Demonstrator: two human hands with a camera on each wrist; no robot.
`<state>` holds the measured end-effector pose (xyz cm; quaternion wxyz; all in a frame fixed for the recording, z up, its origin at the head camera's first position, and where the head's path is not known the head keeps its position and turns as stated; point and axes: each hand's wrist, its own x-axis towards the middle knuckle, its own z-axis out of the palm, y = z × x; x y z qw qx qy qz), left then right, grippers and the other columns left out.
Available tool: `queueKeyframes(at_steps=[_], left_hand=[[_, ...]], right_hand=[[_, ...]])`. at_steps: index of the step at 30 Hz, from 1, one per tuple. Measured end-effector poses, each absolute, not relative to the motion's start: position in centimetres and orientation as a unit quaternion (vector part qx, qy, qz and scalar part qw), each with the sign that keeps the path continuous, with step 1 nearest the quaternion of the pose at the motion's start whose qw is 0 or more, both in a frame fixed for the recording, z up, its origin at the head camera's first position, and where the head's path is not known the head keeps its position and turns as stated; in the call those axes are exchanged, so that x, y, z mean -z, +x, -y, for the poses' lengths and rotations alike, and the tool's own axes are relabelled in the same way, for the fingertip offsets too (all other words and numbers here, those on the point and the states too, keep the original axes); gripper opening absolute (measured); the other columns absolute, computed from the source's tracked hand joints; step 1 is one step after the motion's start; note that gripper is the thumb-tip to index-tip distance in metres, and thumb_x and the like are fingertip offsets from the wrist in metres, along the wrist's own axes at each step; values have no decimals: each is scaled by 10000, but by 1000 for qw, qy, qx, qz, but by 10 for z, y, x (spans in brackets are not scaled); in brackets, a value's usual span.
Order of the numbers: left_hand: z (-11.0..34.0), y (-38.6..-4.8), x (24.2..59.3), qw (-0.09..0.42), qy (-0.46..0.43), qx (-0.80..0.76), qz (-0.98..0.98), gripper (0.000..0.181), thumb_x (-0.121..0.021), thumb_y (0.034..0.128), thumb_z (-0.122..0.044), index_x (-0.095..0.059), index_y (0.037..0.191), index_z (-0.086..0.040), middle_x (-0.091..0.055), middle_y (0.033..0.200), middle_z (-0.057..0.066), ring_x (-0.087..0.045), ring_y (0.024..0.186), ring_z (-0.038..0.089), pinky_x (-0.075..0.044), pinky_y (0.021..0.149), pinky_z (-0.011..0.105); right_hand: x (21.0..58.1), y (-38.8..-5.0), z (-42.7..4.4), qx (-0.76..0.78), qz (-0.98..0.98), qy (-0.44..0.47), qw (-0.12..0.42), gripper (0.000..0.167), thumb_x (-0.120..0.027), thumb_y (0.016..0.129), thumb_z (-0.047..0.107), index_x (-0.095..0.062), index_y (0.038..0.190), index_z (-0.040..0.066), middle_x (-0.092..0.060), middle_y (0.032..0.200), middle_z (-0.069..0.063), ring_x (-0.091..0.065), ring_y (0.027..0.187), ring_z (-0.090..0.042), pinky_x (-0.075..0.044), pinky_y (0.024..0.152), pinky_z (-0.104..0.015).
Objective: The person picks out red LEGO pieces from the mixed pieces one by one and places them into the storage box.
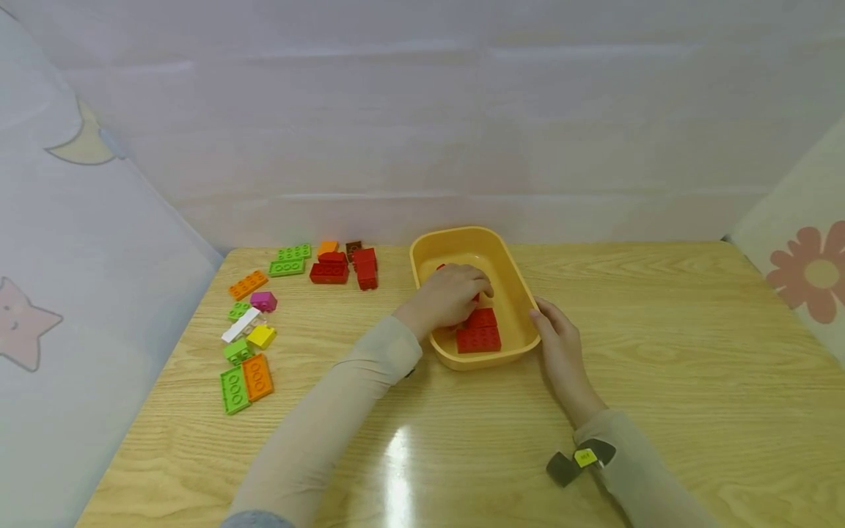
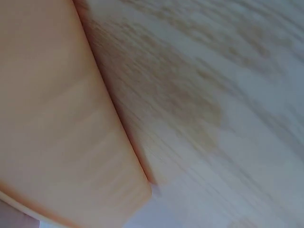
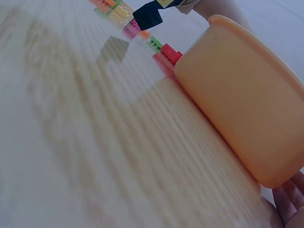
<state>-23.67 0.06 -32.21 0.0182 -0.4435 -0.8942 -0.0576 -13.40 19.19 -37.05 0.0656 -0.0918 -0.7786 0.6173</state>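
Observation:
A yellow plastic bin [image 1: 521, 293] sits on the table with several red bricks [image 1: 478, 339] inside. My left hand [image 1: 452, 295] reaches down into it with bent fingers, and bits of red show at its edges. Whether those fingers hold a red brick is hidden. My right hand [image 1: 560, 341] grips the bin's near right side, thumb at the rim and fingers along the outside. In the right wrist view, fingers of the right hand [image 3: 292, 202] touch the outer wall of the bin [image 3: 242, 95]. The bin's smooth wall [image 2: 57, 104] fills the left of the left wrist view.
Several red bricks [image 1: 328, 273] lie left of the bin near the back edge, by green bricks [image 1: 287, 267] and a brown brick [image 1: 353, 249]. Orange [image 1: 257, 378], yellow [image 1: 261, 336], white [image 1: 242, 325] and magenta [image 1: 263, 301] bricks lie along the table's left side.

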Motion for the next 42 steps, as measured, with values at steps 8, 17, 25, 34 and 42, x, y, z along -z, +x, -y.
queueKeyframes(at_steps=[8,17,25,34,42], left_hand=[[6,-240,314,46,-443,66,893,200,-620,969,-150,-718,1142,-177,-651,1227,-22,-562,1209,176,-391,1066,346],[22,-241,305,89,-434,61,894,229,-552,996,-125,-704,1164,-160,-662,1210,-4,-588,1181,174,-398,1068,331],[50,-246,304,136,-459,88,874,231,-598,948,-40,-678,1158,-95,-661,1161,45,-621,1091,214,-470,993,305],[88,-255,310,211,-437,80,871,217,-592,927,-48,-687,1117,-94,-686,1074,34,-640,817,199,-547,703,300],[129,-264,310,227,-396,101,884,183,-609,911,-26,-705,1059,-75,-688,1033,54,-653,880,252,-548,787,373]], right_hand=[[371,-135,-192,-620,776,-90,68,481,-490,1049,332,-516,1415,21,-534,1402,-114,-507,1171,-116,-413,931,-119],[372,-135,-193,-625,773,-86,67,501,-482,1053,334,-492,1428,3,-513,1424,-130,-515,1175,-135,-425,917,-105],[371,-135,-191,-630,769,-85,63,502,-486,1051,333,-494,1425,-2,-514,1422,-130,-506,1203,-158,-425,923,-105],[370,-135,-192,-631,769,-84,66,498,-484,1051,331,-496,1423,1,-512,1424,-137,-513,1194,-150,-429,921,-108],[372,-135,-192,-627,770,-95,66,481,-493,1047,323,-510,1421,20,-524,1417,-108,-513,1187,-126,-428,926,-112]])
